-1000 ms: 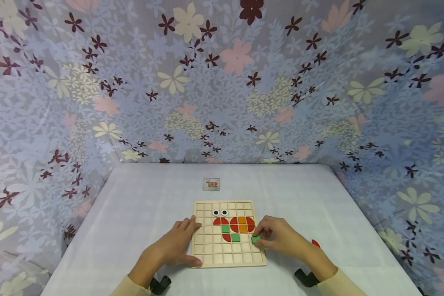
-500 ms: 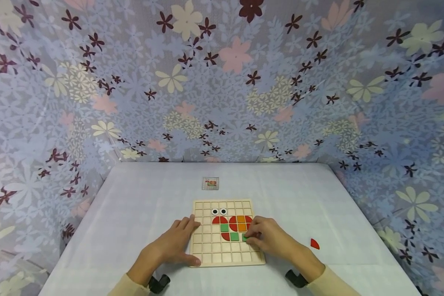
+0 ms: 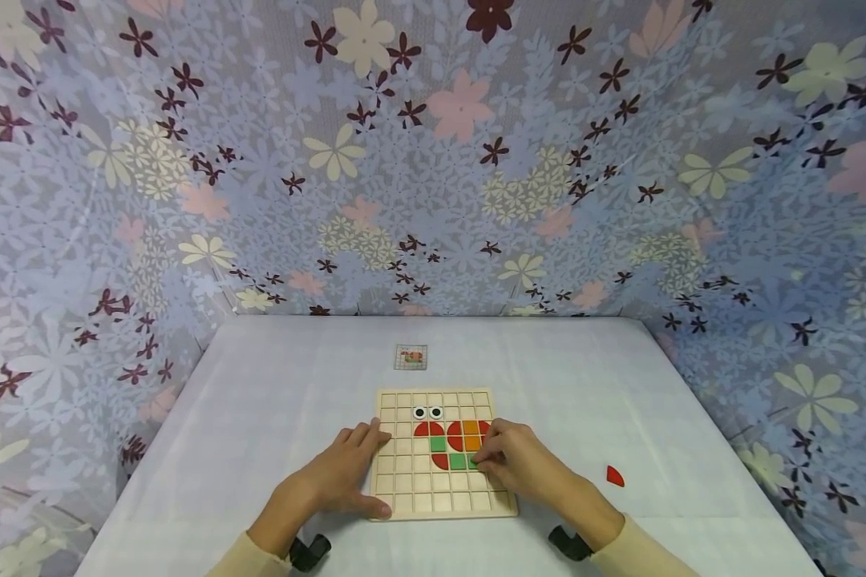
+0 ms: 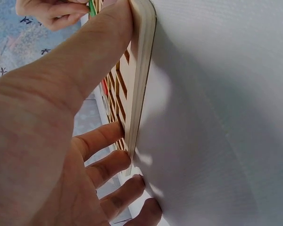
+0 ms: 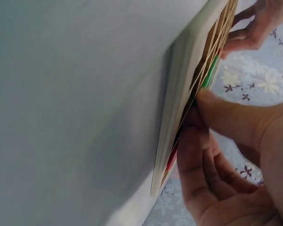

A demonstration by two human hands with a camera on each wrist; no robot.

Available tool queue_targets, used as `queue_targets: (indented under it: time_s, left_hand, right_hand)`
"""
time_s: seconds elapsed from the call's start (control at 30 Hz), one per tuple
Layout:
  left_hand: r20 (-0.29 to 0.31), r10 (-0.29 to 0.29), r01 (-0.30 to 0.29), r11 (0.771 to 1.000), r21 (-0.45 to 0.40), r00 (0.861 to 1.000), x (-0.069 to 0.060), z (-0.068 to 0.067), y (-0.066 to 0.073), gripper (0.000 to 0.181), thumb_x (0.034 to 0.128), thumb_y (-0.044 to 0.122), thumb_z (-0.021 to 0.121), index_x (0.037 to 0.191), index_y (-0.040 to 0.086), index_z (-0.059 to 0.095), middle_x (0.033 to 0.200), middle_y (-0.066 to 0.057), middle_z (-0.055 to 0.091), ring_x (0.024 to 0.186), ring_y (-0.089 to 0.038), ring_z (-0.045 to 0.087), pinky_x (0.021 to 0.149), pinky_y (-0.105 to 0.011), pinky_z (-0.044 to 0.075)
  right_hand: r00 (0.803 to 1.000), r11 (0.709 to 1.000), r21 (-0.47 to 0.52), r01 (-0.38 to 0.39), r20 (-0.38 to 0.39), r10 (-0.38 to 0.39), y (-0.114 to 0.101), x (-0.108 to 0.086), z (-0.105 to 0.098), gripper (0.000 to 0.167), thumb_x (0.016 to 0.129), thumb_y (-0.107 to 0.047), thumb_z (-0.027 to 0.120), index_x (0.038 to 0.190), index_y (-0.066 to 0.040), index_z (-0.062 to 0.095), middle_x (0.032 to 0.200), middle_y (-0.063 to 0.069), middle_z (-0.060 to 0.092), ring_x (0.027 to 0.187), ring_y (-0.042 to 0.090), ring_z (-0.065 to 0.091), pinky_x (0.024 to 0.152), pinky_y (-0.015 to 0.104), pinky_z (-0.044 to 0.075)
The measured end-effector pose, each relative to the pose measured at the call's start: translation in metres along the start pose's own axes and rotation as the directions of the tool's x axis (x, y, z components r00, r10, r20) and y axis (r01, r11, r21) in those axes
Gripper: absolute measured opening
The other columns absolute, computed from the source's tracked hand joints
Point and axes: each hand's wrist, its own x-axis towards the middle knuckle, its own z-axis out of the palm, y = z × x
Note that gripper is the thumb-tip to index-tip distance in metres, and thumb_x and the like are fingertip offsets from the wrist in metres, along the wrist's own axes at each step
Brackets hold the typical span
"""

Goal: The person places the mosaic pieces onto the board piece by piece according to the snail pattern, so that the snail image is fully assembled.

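A wooden grid board (image 3: 422, 503) lies on the white table with several coloured tiles in its cells. My left hand (image 3: 335, 479) rests along its left edge, fingers spread, the thumb (image 4: 111, 30) on the near corner. My right hand (image 3: 523, 461) is over the board's right side and pinches a small green tile (image 3: 474, 462) between thumb and fingers. That tile is at a cell to the right of a seated green square tile (image 3: 458, 462); the fingers mostly hide it. Two round eye tiles (image 3: 428, 413) sit above red, orange and green tiles.
A loose red quarter-circle tile (image 3: 615, 476) lies on the table to the right of the right hand. Behind the board lies a small picture card (image 3: 410, 357) with a gridded coloured figure. Floral cloth (image 3: 433, 200) stands behind and beside the table.
My right hand has moved left, bringing the green tile from the board's right edge to a cell beside the other green tile. The left hand stays on the board's left edge.
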Motion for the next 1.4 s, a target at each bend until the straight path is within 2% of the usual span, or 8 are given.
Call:
queue_targets:
  time_s: [0.2, 0.63, 0.9, 1.1, 1.27, 1.4]
  left_hand:
    - [-0.002, -0.02, 0.02, 1.0, 0.009, 1.0, 0.001, -0.002, 0.001, 0.123, 0.0799, 0.055, 0.107, 0.173, 0.004, 0.045, 0.18, -0.026, 0.044, 0.158, -0.047, 0.051, 0.134, -0.064, 0.048]
    - [0.006, -0.022, 0.022, 1.0, 0.002, 1.0, 0.001, -0.004, 0.001, 0.122, 0.0803, 0.052, 0.108, 0.174, 0.004, 0.045, 0.18, -0.026, 0.045, 0.158, -0.047, 0.051, 0.134, -0.065, 0.048]
    - [0.011, -0.019, 0.019, 1.0, -0.007, 1.0, -0.003, 0.003, -0.002, 0.123, 0.0799, 0.053, 0.108, 0.174, 0.005, 0.045, 0.18, -0.026, 0.045, 0.157, -0.048, 0.051, 0.133, -0.066, 0.048]
    - [0.007, -0.015, 0.016, 1.0, -0.011, 1.0, -0.004, 0.005, -0.003, 0.121, 0.0799, 0.054, 0.107, 0.173, 0.006, 0.046, 0.181, -0.026, 0.044, 0.158, -0.048, 0.05, 0.134, -0.066, 0.047]
    - [0.009, -0.016, 0.016, 1.0, -0.013, 1.0, -0.004, 0.003, -0.001, 0.121, 0.0801, 0.053, 0.108, 0.173, 0.006, 0.046, 0.18, -0.026, 0.044, 0.158, -0.048, 0.051, 0.133, -0.067, 0.048]
    - [0.01, -0.016, 0.016, 1.0, -0.008, 1.0, -0.003, 0.002, -0.001, 0.121, 0.0807, 0.053, 0.107, 0.174, 0.006, 0.045, 0.18, -0.025, 0.045, 0.158, -0.046, 0.051, 0.133, -0.066, 0.048]
  right_hand:
    - [0.999, 1.0, -0.006, -0.018, -0.038, 0.018, -0.002, 0.003, 0.004, 0.013, 0.094, 0.003, 0.094, 0.097, -0.01, 0.094, 0.094, -0.004, 0.073, 0.085, -0.001, 0.064, 0.071, 0.02, 0.06]
    - [0.999, 0.999, -0.008, -0.045, -0.016, 0.045, -0.01, 0.001, 0.003, 0.012, 0.096, 0.001, 0.093, 0.101, -0.01, 0.093, 0.098, -0.004, 0.075, 0.087, -0.001, 0.064, 0.071, 0.019, 0.059]
    - [0.999, 0.998, -0.031, -0.053, 0.007, 0.054, -0.009, -0.006, 0.004, 0.013, 0.098, -0.001, 0.092, 0.105, -0.012, 0.093, 0.1, -0.005, 0.077, 0.086, -0.003, 0.061, 0.073, 0.018, 0.059]
    - [0.999, 0.999, -0.008, -0.043, -0.035, 0.042, -0.003, -0.019, -0.002, 0.011, 0.1, -0.003, 0.09, 0.108, -0.01, 0.09, 0.1, -0.003, 0.078, 0.083, -0.006, 0.062, 0.069, 0.019, 0.059]
    - [0.991, 0.994, -0.015, -0.108, -0.08, 0.106, 0.007, -0.032, -0.012, 0.012, 0.099, -0.005, 0.092, 0.109, -0.011, 0.09, 0.099, -0.004, 0.077, 0.079, -0.006, 0.058, 0.065, 0.019, 0.056]
    - [0.977, 0.982, -0.059, -0.182, -0.126, 0.173, 0.016, -0.045, -0.022, 0.016, 0.096, -0.003, 0.094, 0.109, -0.012, 0.09, 0.099, -0.004, 0.076, 0.076, -0.006, 0.054, 0.065, 0.019, 0.053]
